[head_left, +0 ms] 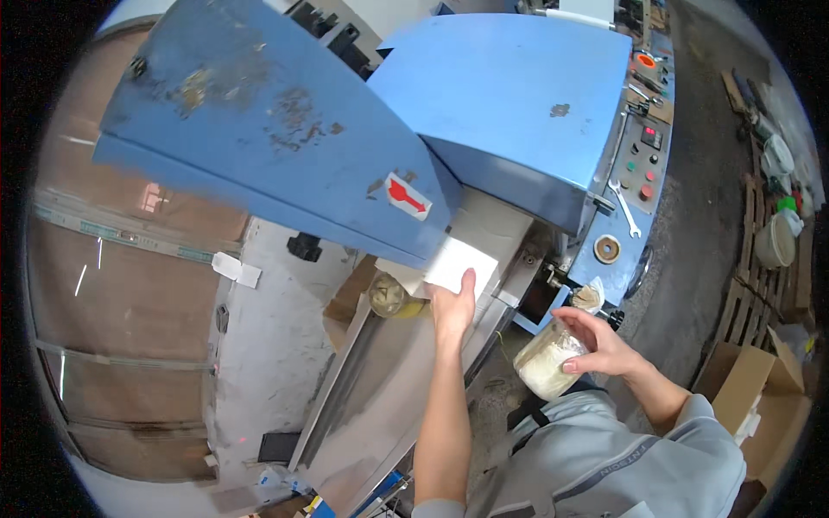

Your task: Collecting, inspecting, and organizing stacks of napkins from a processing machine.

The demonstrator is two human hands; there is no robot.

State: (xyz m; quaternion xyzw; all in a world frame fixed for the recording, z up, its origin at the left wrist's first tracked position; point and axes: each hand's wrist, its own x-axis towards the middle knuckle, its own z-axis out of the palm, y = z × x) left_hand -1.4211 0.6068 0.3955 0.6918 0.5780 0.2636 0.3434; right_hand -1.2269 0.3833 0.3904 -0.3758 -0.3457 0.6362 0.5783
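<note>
My left hand (454, 308) reaches to the feed opening of a blue machine. Its thumb lies on top of a small white rectangular piece (460, 262), and the other fingers are hidden beneath. On my right, in front of my body, my right hand (602, 344) is wrapped round a clear see-through jar (547, 361) with pale, creamy contents. The jar tilts, and its far end is partly covered by the fingers. Left of my left hand stands a second clear round container (388, 294) with something yellowish beside it.
The blue machine housing (518, 78) rises ahead, and a sloping blue cover (268, 112) bears a red arrow. A wrench (625, 209) and a tape roll (607, 249) lie on the control side. Cardboard boxes (751, 388) and wooden pallets (744, 302) stand on the right.
</note>
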